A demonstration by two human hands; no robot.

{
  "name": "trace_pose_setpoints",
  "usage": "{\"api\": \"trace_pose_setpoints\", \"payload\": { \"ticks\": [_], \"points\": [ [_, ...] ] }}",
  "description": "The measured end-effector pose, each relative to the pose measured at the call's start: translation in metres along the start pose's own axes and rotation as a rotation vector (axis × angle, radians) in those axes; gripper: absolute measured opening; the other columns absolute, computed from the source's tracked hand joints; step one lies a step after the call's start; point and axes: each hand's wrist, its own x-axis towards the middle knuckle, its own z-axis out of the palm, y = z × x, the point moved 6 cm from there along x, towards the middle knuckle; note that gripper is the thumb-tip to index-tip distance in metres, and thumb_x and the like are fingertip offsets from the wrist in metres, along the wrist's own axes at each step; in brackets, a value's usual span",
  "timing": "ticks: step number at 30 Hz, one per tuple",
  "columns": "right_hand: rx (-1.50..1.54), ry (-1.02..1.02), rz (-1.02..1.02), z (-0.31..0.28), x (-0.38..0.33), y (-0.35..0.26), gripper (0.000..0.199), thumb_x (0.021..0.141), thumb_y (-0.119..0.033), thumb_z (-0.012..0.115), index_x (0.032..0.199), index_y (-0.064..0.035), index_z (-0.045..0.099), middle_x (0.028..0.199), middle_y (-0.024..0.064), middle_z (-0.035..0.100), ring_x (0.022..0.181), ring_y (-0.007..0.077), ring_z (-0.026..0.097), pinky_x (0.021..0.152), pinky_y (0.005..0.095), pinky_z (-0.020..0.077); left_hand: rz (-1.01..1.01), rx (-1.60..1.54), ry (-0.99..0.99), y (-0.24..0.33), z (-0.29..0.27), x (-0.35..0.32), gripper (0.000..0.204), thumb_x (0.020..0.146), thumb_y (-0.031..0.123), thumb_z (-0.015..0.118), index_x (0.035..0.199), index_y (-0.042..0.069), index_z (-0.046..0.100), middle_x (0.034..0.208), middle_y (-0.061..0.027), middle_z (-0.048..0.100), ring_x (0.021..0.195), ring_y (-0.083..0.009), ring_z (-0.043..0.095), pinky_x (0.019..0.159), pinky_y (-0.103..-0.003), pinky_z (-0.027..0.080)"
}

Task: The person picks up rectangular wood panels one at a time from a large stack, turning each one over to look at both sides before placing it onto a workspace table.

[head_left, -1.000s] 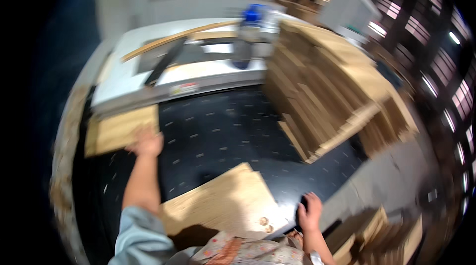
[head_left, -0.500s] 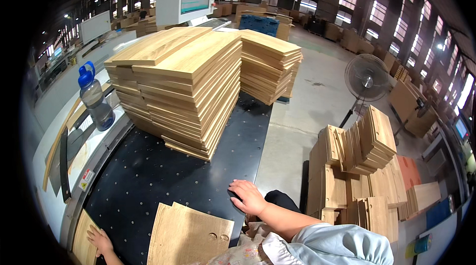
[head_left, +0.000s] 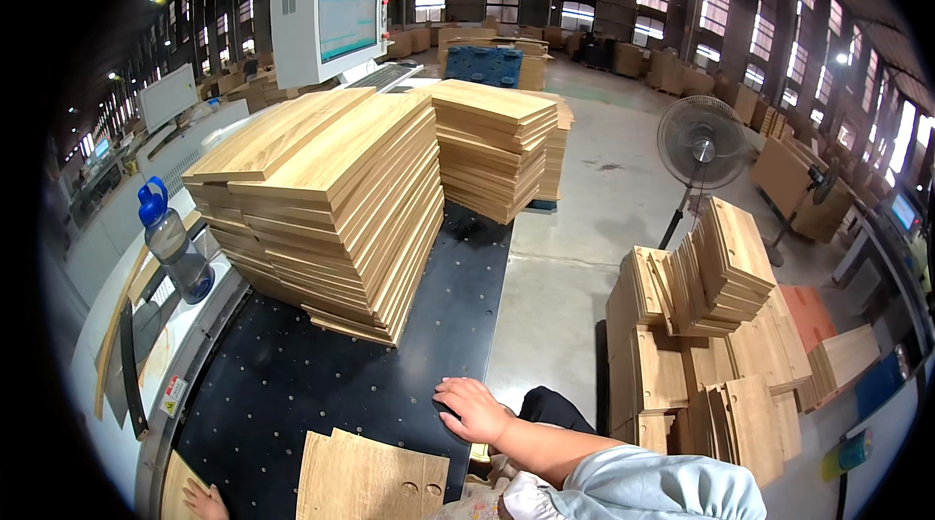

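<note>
My left hand (head_left: 205, 501) rests with its fingers spread on a light wooden board (head_left: 177, 483) along the left rail, at the lower edge of the view. On the right edge of the black perforated table (head_left: 321, 389) my right hand (head_left: 471, 409) lies flat, fingers stretched out and holding nothing. Between my hands lie a few overlapping wooden panels (head_left: 370, 477); the top one has two round holes near its right side. A tall stack of wooden boards (head_left: 341, 218) stands farther up the table, with a second stack (head_left: 497, 145) behind it to the right.
A blue-capped water bottle (head_left: 177, 245) stands on the white ledge at left. Behind the stacks is a white monitor (head_left: 326, 33) with a keyboard. Piled wooden panels (head_left: 682, 364) stand on the floor at right, near a pedestal fan (head_left: 701, 145).
The view has shifted, so the stacks and panels sit lower and a little farther left. Both hands keep to the same places, the left one now partly cut off by the lower edge.
</note>
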Motion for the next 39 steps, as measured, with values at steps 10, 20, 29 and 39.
{"api": "trace_pose_setpoints", "payload": {
  "ticks": [10, 20, 29, 39],
  "points": [
    [0.022, 0.058, -0.022, 0.002, -0.002, -0.002, 0.031, 0.077, -0.019, 0.061, 0.105, -0.0065, 0.058, 0.114, 0.0106, 0.055, 0.115, 0.0288, 0.048, 0.099, 0.0426, 0.0348, 0.454, -0.287, 0.013, 0.132, -0.108, -0.108, 0.075, 0.068, 0.03, 0.074, 0.131, 0.007, 0.043, 0.142, -0.0186, 0.033, 0.132, -0.0345, 0.029, 0.104, -0.051, 0.029],
    [0.014, 0.056, -0.045, 0.0, -0.003, -0.001, 0.03, 0.077, -0.02, 0.062, 0.105, -0.0073, 0.059, 0.115, 0.0104, 0.055, 0.116, 0.0285, 0.048, 0.098, 0.0425, 0.0349, 0.788, -0.435, -0.019, 0.295, -0.126, -0.266, 0.049, 0.081, 0.038, 0.059, 0.122, 0.011, 0.055, 0.137, -0.0119, 0.042, 0.137, -0.0325, 0.019, 0.107, -0.06, 0.011],
    [0.115, 0.126, -0.098, -0.001, -0.004, 0.0, 0.022, 0.071, -0.012, 0.062, 0.093, -0.0068, 0.063, 0.105, 0.0085, 0.061, 0.106, 0.0277, 0.054, 0.092, 0.0414, 0.0392, 0.926, -0.529, -0.043, 0.285, -0.123, -0.258, 0.038, 0.076, 0.039, 0.065, 0.106, 0.015, 0.066, 0.126, -0.0114, 0.053, 0.133, -0.0345, 0.026, 0.106, -0.058, 0.016],
    [0.097, 0.193, -0.114, -0.007, -0.004, -0.002, 0.015, 0.07, -0.008, 0.062, 0.085, -0.0072, 0.064, 0.096, 0.0076, 0.063, 0.097, 0.0272, 0.058, 0.086, 0.0399, 0.0426, 0.979, -0.552, -0.024, 0.285, -0.12, -0.255, 0.039, 0.077, 0.042, 0.065, 0.107, 0.019, 0.067, 0.13, -0.0114, 0.051, 0.132, -0.0336, 0.029, 0.104, -0.049, 0.023]
  ]
}}
